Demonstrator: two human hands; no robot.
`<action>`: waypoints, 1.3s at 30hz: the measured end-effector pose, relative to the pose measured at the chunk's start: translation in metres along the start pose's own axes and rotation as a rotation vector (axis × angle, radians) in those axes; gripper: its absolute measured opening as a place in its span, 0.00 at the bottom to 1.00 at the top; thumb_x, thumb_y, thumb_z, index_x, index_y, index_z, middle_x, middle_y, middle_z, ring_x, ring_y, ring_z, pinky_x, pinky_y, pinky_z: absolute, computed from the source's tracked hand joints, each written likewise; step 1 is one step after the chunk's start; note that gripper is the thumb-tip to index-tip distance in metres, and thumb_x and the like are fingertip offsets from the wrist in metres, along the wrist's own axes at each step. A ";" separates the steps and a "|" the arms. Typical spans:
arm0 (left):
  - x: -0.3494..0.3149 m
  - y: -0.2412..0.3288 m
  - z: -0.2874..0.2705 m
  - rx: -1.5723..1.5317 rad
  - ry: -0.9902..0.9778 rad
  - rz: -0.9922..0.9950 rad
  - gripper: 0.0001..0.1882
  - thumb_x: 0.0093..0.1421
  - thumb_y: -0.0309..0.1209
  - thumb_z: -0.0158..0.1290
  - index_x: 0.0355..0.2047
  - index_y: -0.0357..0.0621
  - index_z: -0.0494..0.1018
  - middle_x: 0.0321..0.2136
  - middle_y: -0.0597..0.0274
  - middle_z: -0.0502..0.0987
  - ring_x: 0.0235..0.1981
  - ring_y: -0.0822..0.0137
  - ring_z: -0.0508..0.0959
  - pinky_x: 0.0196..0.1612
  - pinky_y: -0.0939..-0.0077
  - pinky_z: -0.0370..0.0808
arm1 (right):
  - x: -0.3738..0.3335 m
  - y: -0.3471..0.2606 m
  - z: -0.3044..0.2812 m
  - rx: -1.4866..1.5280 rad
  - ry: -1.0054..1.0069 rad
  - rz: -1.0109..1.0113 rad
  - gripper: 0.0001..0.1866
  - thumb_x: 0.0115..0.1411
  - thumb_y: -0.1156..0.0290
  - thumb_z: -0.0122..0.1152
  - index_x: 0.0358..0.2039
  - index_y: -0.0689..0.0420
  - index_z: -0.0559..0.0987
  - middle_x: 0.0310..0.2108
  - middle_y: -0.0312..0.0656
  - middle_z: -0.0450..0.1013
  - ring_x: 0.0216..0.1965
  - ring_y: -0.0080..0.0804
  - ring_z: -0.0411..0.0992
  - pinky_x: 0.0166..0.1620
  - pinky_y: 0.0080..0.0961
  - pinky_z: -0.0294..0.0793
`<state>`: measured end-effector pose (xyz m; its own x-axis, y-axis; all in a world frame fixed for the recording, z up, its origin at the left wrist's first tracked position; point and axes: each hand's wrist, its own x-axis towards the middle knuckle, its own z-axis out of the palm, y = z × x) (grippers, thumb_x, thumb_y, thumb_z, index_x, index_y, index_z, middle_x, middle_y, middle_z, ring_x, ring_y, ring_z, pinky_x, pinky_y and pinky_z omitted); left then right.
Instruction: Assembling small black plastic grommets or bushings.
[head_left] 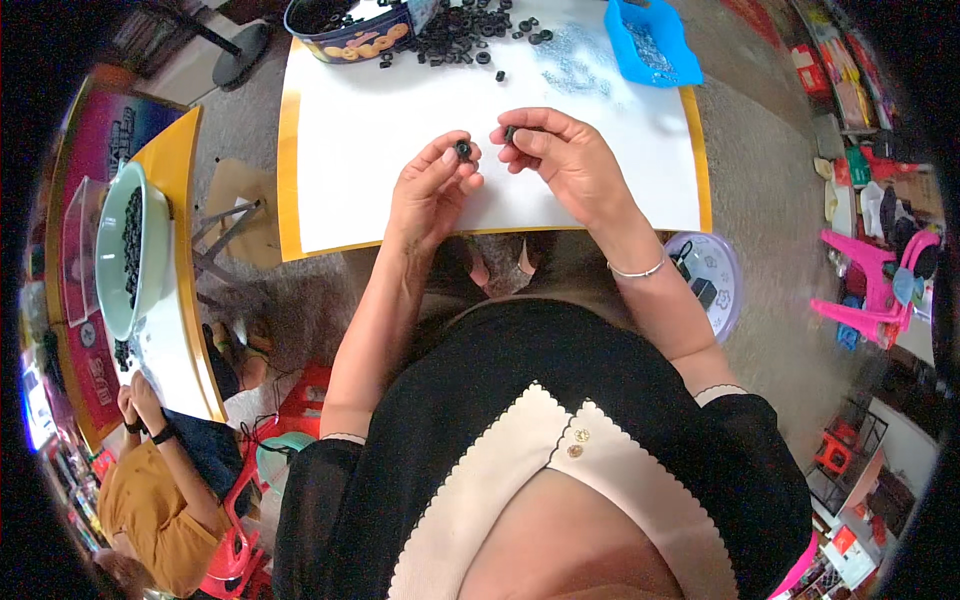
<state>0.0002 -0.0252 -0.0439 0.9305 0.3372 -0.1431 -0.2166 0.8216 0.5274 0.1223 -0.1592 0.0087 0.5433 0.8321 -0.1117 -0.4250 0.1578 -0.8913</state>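
Note:
Between the thumb and fingers of my left hand (436, 190) is a small black ring-shaped part (462, 149), its round hole facing up. My right hand (568, 160) pinches a second small black part (510, 133), mostly covered by the fingertips. Both hands hover over the near half of a white-topped table (350, 180), a short gap between them. Farther back lies a loose heap of similar black parts (455, 38), with a few strays in front of it. A round dark-blue tin (365, 42) holding more of them stands left of the heap.
A blue tray (655, 45) with small shiny bits stands at the far right, similar bits scattered beside it. Below the table's right edge is a pale purple basin (728, 290). At left, a person (165, 490) sits at another table with a pale green basin (150, 250) of black parts.

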 end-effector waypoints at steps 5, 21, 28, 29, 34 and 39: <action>-0.011 0.000 0.015 0.057 0.020 -0.013 0.13 0.58 0.28 0.50 0.42 0.36 0.69 0.32 0.57 0.74 0.28 0.76 0.76 0.36 0.81 0.77 | -0.014 0.005 -0.002 0.181 -0.038 -0.034 0.09 0.56 0.78 0.54 0.39 0.64 0.74 0.35 0.43 0.73 0.31 0.23 0.69 0.36 0.18 0.70; -0.024 0.000 0.051 0.252 -0.027 0.031 0.11 0.58 0.26 0.50 0.40 0.33 0.70 0.32 0.56 0.75 0.28 0.69 0.75 0.36 0.74 0.77 | -0.042 -0.014 0.022 -0.368 0.135 -0.249 0.07 0.53 0.76 0.59 0.33 0.63 0.77 0.29 0.37 0.75 0.32 0.17 0.70 0.35 0.15 0.70; -0.023 -0.002 0.051 0.288 -0.005 0.068 0.10 0.57 0.24 0.50 0.40 0.33 0.71 0.32 0.57 0.75 0.28 0.68 0.75 0.35 0.73 0.77 | -0.042 -0.010 0.025 -0.622 0.170 -0.409 0.06 0.52 0.78 0.59 0.31 0.62 0.77 0.27 0.38 0.74 0.28 0.19 0.70 0.31 0.14 0.69; -0.023 -0.002 0.050 0.288 -0.005 0.068 0.10 0.57 0.24 0.50 0.40 0.33 0.71 0.32 0.57 0.75 0.28 0.68 0.75 0.35 0.73 0.77 | -0.042 -0.010 0.025 -0.708 0.176 -0.417 0.06 0.52 0.78 0.58 0.32 0.62 0.77 0.27 0.37 0.74 0.29 0.18 0.70 0.32 0.14 0.68; -0.023 -0.002 0.050 0.368 0.018 0.098 0.10 0.57 0.23 0.50 0.40 0.33 0.71 0.32 0.57 0.75 0.28 0.68 0.76 0.35 0.74 0.76 | -0.042 -0.009 0.026 -0.828 0.195 -0.478 0.06 0.52 0.79 0.58 0.32 0.62 0.77 0.27 0.37 0.73 0.28 0.18 0.69 0.30 0.14 0.68; -0.024 -0.005 0.051 0.518 0.041 0.178 0.10 0.58 0.23 0.50 0.40 0.33 0.71 0.31 0.58 0.75 0.29 0.69 0.76 0.36 0.77 0.75 | -0.041 -0.009 0.028 -0.869 0.220 -0.550 0.05 0.50 0.78 0.59 0.30 0.62 0.76 0.25 0.41 0.73 0.25 0.29 0.71 0.28 0.22 0.70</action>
<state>-0.0058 -0.0607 0.0000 0.8785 0.4759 -0.0411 -0.1862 0.4204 0.8880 0.0834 -0.1800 0.0334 0.6605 0.6325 0.4046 0.5384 -0.0234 -0.8424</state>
